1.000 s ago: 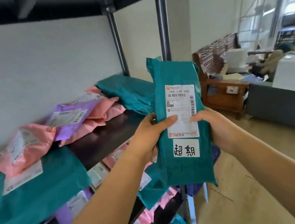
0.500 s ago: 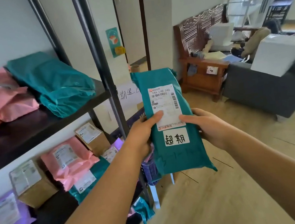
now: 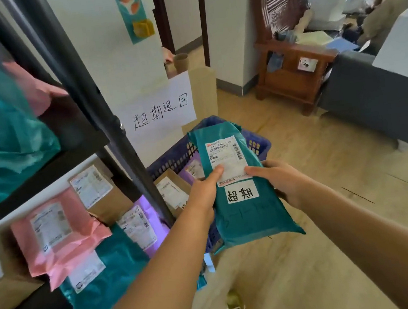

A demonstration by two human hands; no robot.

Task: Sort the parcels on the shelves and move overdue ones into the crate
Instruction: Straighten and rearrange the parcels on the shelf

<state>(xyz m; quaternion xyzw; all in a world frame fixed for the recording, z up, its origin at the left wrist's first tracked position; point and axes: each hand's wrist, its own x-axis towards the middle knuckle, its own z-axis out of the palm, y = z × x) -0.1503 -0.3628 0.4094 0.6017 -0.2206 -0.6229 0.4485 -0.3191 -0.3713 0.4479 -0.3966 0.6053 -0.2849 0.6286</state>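
I hold a teal parcel [image 3: 246, 216] upright in both hands, its shipping label and a white handwritten sticker facing me. My left hand [image 3: 203, 193] grips its left edge, thumb on the label. My right hand [image 3: 282, 180] grips the right edge. The parcel hangs just above and in front of a blue crate [image 3: 173, 160] on the floor, which holds a cardboard box [image 3: 172, 191] and a purple parcel [image 3: 192, 171]. A white handwritten sign [image 3: 159, 111] stands behind the crate.
The black metal shelf rack [image 3: 107, 130] stands at my left with pink [image 3: 56, 236], teal [image 3: 104, 274] and purple parcels and cardboard boxes [image 3: 94, 191]. A wooden bench [image 3: 295, 66] and grey sofa [image 3: 376, 105] stand on the right, a person beyond. Bare wooden floor lies ahead.
My view has swung right and down from the upper shelf to the crate. Both hands have carried the teal parcel lower, so it now hangs over the blue crate.
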